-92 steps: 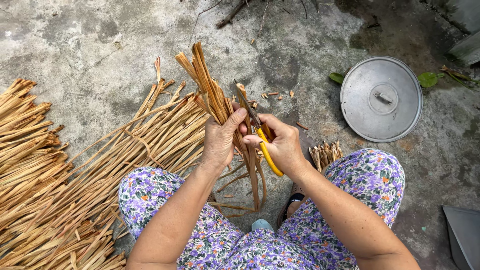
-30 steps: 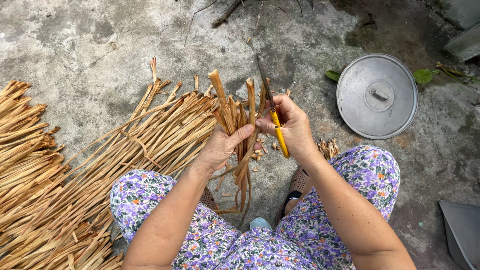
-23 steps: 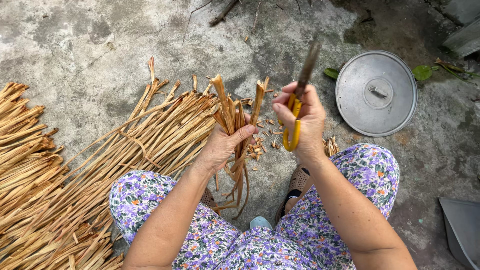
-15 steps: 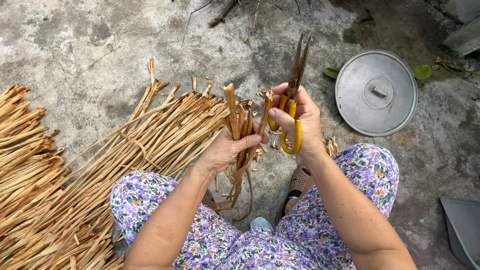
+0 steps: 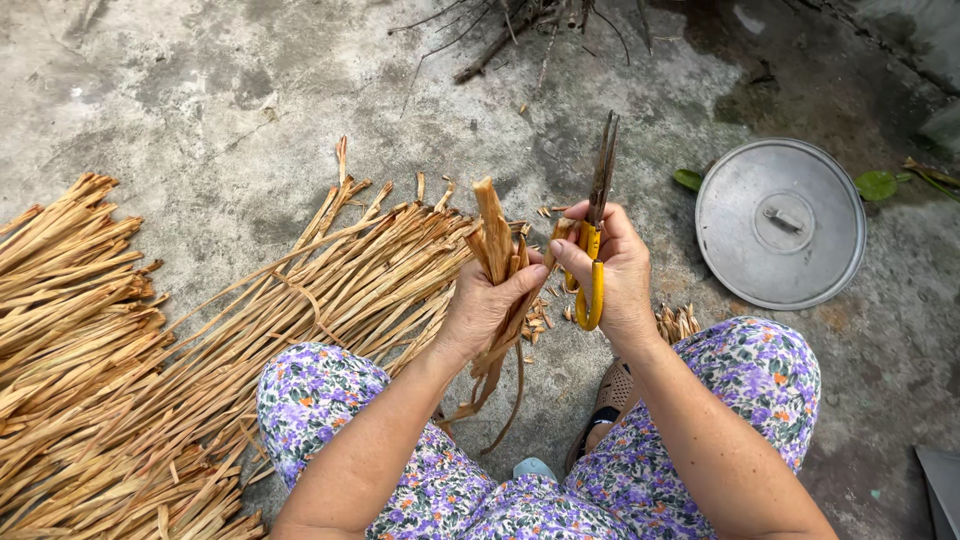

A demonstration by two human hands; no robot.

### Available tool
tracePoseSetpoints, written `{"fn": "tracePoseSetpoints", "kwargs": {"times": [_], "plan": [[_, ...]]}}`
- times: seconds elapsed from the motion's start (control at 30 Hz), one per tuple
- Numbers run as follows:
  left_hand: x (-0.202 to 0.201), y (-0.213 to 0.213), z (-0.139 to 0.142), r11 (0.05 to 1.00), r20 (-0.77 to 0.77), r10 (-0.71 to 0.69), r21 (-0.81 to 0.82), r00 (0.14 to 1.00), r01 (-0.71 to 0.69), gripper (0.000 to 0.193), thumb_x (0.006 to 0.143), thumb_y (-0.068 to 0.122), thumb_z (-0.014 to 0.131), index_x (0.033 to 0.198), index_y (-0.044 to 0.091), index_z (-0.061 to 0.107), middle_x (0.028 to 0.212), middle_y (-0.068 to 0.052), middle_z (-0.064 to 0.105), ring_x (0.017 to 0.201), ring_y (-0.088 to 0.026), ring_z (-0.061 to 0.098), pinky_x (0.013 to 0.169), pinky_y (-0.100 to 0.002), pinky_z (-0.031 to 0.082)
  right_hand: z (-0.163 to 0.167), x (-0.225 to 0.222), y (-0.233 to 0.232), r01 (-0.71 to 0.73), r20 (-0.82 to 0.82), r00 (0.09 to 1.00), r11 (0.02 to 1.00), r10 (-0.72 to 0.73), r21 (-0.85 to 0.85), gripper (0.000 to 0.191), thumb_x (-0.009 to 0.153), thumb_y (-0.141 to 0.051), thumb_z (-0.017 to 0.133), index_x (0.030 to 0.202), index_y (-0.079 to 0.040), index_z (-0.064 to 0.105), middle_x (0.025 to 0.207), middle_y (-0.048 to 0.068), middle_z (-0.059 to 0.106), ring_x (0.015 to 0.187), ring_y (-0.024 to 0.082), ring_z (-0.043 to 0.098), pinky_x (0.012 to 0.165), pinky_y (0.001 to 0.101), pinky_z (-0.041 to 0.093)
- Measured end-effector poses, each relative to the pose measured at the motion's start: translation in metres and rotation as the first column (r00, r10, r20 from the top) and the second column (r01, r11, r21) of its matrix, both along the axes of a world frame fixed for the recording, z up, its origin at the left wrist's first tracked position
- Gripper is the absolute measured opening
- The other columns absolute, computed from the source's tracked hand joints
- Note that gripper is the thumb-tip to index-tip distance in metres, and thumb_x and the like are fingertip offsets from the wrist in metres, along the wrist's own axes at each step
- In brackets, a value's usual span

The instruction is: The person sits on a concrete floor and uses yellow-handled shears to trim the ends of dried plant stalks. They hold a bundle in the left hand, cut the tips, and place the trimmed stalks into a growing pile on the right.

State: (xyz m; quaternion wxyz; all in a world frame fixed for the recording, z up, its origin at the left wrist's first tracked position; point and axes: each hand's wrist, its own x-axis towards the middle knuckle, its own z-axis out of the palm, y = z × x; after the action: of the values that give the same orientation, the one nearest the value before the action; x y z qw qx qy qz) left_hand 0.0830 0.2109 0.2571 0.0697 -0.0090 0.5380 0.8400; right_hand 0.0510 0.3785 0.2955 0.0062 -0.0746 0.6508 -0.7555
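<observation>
Left hand (image 5: 480,310) clamped round 1 bundle of dried strips (image 5: 497,250), upright over the concrete floor (image 5: 200,100); right hand (image 5: 620,275) gripping yellow-handled scissors (image 5: 597,235), now raised off the bundle, blades closed, pointing up: cut seemingly finished.

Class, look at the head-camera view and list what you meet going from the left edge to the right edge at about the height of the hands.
Pile of dried strips on the ground → left hand holding a bundle of strips → right hand holding yellow-handled scissors → round metal lid → green leaf.
</observation>
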Motion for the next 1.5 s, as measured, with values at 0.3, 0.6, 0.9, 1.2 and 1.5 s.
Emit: {"fn": "tracePoseSetpoints", "kwargs": {"times": [0.3, 0.6, 0.9, 1.2, 1.5], "plan": [[-0.007, -0.019, -0.016, 0.968, 0.051, 0.187, 0.161, 0.981, -0.193, 0.018, 0.094, 0.017, 0.076, 0.108, 0.006, 0.072, 0.095, -0.002, 0.071, 0.084, -0.010, 0.066, 0.076, -0.026, 0.057, 0.005, 0.012, -0.006, -0.106, 0.008, 0.993, 0.889, 0.115, 0.445, 0.081, 0.078, -0.040, 0.082, 0.145, -0.015, 0.044, 0.124, 0.010, 0.063, 0.124, 0.021, 0.062, 0.101, 0.0371, 0.051], [-0.010, -0.019, -0.017, 0.934, 0.045, 0.267, 0.236, 0.963, -0.270, 0.018, 0.094, 0.015, 0.077, 0.109, 0.006, 0.071, 0.099, 0.000, 0.071, 0.090, -0.009, 0.065, 0.082, -0.025, 0.055, 0.012, 0.022, -0.016, -0.044, -0.098, 0.985, 0.748, 0.144, 0.662, 0.086, 0.072, -0.041, 0.086, 0.142, -0.007, 0.051, 0.131, 0.012, 0.064, 0.119, 0.025, 0.066, 0.102, 0.0390, 0.051], [-0.006, -0.015, -0.009, 0.950, 0.031, 0.258, 0.176, 0.966, -0.260, 0.021, 0.095, 0.019, 0.074, 0.110, 0.004, 0.070, 0.099, -0.002, 0.071, 0.089, -0.009, 0.066, 0.080, -0.025, 0.057, 0.013, 0.026, -0.018, -0.002, -0.163, 0.976, 0.752, 0.145, 0.659, 0.082, 0.072, -0.037, 0.090, 0.138, -0.003, 0.058, 0.112, 0.009, 0.068, 0.090, 0.017, 0.064, 0.083, 0.0331, 0.054], [-0.010, -0.017, -0.010, 0.958, 0.018, 0.219, 0.186, 0.976, -0.218, 0.023, 0.098, 0.020, 0.073, 0.112, 0.004, 0.068, 0.100, -0.004, 0.070, 0.092, -0.011, 0.067, 0.082, -0.026, 0.058, -0.002, 0.025, -0.022, -0.028, -0.023, 0.999, 0.875, 0.044, 0.483, 0.050, 0.082, -0.024, 0.085, 0.128, -0.009, 0.071, 0.074, -0.005, 0.067, 0.063, 0.001, 0.051, 0.053, 0.0196, 0.043], [-0.009, -0.021, -0.007, 0.974, 0.029, 0.149, 0.170, 0.988, -0.152, 0.021, 0.097, 0.022, 0.068, 0.110, 0.006, 0.067, 0.097, -0.004, 0.071, 0.092, -0.014, 0.070, 0.080, -0.027, 0.060, 0.003, 0.027, -0.024, -0.103, 0.138, 0.989, 0.935, 0.058, 0.340, 0.046, 0.085, -0.025, 0.081, 0.126, -0.008, 0.072, 0.080, -0.004, 0.071, 0.062, 0.002, 0.054, 0.051, 0.0224, 0.043]]}}
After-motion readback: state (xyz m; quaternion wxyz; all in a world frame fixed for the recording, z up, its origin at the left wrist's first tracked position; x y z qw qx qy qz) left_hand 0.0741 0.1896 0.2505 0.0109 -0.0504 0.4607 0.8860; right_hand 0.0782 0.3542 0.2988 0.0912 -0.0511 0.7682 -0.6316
